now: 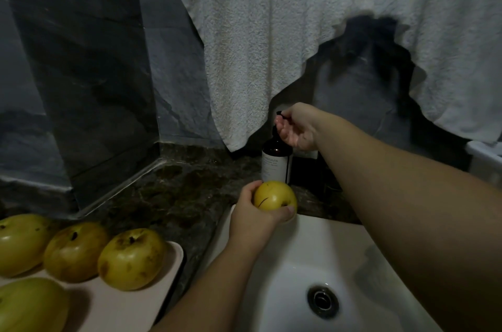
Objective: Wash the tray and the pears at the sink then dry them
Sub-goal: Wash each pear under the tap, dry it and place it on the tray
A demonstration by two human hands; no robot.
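My left hand [251,219] grips a round yellow pear [274,194] over the back left corner of the white sink [304,247], just below a dark brown pump bottle [275,160]. My right hand [297,126] is curled over the bottle's black pump head [279,114], fingers hooked on it. Several more yellow pears [131,258] with brown spots lie on a pale pink tray [173,255] at the lower left.
The tray sits on a dark marbled counter [173,190] left of the sink. White towels [271,33] hang above the bottle against dark grey wall tiles. The sink drain [322,299] is at the bottom. A white object [486,158] stands at the right edge.
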